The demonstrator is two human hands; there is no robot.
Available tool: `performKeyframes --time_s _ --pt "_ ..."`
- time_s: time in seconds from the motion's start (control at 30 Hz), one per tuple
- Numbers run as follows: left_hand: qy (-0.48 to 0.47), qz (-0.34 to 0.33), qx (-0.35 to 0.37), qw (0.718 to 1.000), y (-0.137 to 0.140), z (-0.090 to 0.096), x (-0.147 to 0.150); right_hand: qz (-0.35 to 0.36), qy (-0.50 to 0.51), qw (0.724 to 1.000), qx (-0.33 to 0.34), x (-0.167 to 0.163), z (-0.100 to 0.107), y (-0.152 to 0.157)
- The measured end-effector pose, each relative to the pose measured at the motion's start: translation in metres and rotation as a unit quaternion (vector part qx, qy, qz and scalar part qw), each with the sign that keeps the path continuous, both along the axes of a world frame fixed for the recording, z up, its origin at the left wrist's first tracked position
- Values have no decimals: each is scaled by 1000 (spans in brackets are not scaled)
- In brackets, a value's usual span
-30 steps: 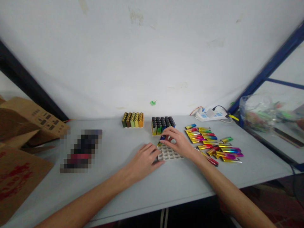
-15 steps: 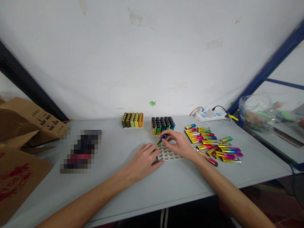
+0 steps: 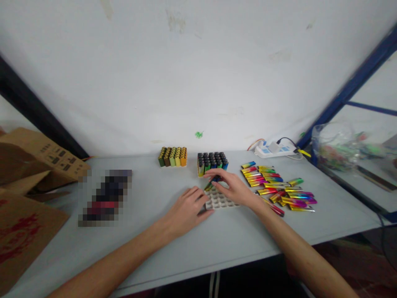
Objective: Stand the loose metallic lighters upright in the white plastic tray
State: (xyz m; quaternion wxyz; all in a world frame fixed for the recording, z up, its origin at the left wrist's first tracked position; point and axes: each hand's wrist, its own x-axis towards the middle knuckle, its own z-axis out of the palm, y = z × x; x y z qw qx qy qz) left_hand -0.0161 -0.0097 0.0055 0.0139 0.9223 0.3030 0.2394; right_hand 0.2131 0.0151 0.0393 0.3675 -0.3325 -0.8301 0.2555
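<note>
A white tray [image 3: 221, 203] with rows of small round holes lies on the table between my hands. My left hand [image 3: 190, 208] grips its left edge, fingers curled over the side and thumb along the near corner. Over the tray's far left corner, my right hand [image 3: 231, 186] pinches a tilted lighter [image 3: 209, 186] with a dark top and a yellow-green body. The lighter's lower end is at the tray; whether it sits in a hole I cannot tell. Right behind stands a full block of black-topped lighters [image 3: 212, 162], upright in rows.
Left of that block is another block of gold-topped lighters [image 3: 173, 157]. Many shiny multicoloured lighters [image 3: 279, 188] lie loose on the right. A power strip [image 3: 274, 150] sits by the wall. Cardboard boxes [image 3: 37, 198] and a blurred-out dark item [image 3: 107, 198] are on the left.
My right hand has shifted slightly at the tray's far left corner, its fingers reaching further left over the lighter. My left hand and the tray have stayed put.
</note>
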Motion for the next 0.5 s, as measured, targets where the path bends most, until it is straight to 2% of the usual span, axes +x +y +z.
performKeyframes --time_s 0.2,0.37,0.5 --pt "0 3 -7 1000 1 0 0 -3 -35 999 10 9 0 3" --pt "1 4 -11 1000 3 -1 -1 2 -3 1000 -13 -2 -6 3" --pt "5 6 -12 1000 5 -2 -2 -39 -15 998 37 -13 -18 7"
